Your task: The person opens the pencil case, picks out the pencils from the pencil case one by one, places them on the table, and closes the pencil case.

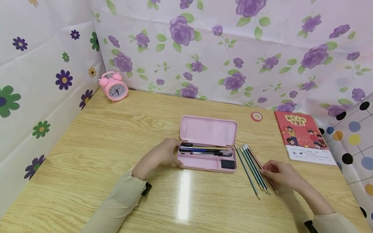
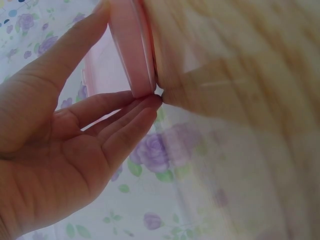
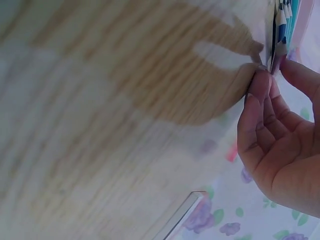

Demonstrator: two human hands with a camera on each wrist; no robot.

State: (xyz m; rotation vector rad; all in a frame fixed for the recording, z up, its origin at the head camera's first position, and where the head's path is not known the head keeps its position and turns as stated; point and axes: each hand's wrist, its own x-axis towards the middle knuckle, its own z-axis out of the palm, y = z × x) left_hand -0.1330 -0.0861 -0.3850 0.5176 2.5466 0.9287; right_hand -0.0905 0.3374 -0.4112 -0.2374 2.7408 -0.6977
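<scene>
A pink pencil case [image 1: 198,161] lies with its lid [image 1: 208,130] folded back. Several pens and pencils [image 1: 205,150] fill its upper compartment, and a black eraser [image 1: 228,164] sits in the lower right one. My left hand [image 1: 161,155] grips the case's left end, thumb at the near corner and fingers at the far one. Right of the case, several green and dark pencils [image 1: 254,170] lie side by side on the table. With thumb and fingertips, my right hand [image 1: 281,174] pinches a reddish-brown pencil [image 1: 254,155] at the right edge of that bunch.
On the wooden table [image 1: 131,123], a pink alarm clock [image 1: 115,87] stands in the far left corner. A roll of red-edged tape [image 1: 256,116] lies behind the pencils. A red book [image 1: 303,137] is at the right. Flowered cloth [image 1: 212,58] hangs along the back.
</scene>
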